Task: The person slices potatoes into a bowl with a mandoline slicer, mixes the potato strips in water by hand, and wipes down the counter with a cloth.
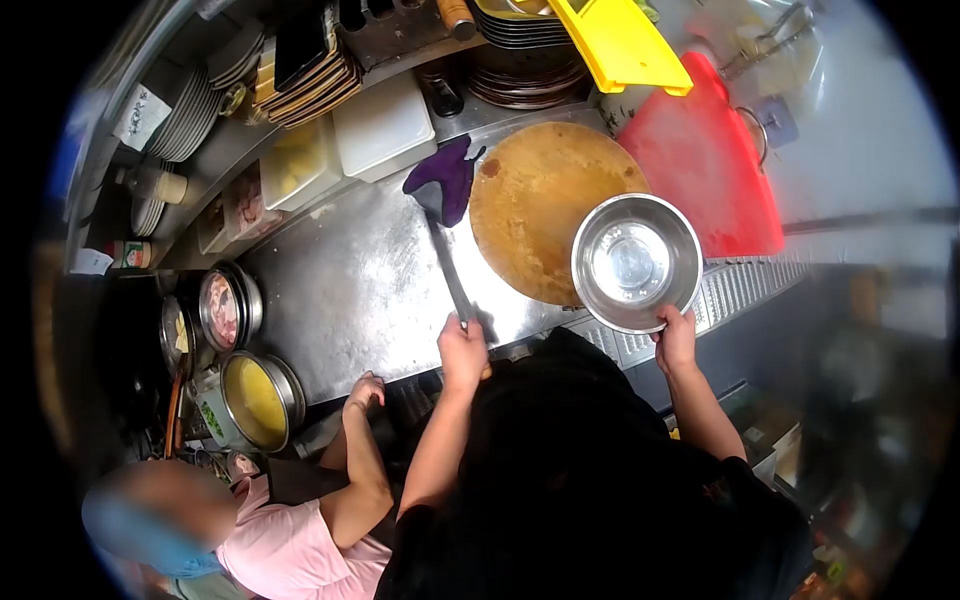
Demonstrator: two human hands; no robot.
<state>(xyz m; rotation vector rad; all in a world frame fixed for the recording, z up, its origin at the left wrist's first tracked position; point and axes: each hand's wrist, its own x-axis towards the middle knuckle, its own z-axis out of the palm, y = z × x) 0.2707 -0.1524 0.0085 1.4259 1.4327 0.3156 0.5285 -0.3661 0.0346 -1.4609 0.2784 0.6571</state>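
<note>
My left hand [463, 355] is closed around the shaft of a long-handled metal wok spatula [448, 262]. Its dark head reaches a crumpled purple cloth [456, 178] on the steel counter; whether the two touch, I cannot tell. A wooden handle end shows just below my fist. With my right hand [676, 338] I grip the near rim of a shiny steel bowl [637, 262], thumb on the rim. The bowl's inside is bare, and it overlaps the right edge of a round wooden chopping board [545, 205] in view.
A red cutting board [700, 160] and a yellow slicer [620, 45] are at the right back. Lidded tubs [382, 125] line the back. A pot of yellow liquid [255, 400] stands left, near a co-worker in a pink shirt [300, 530], whose hand is at the counter edge.
</note>
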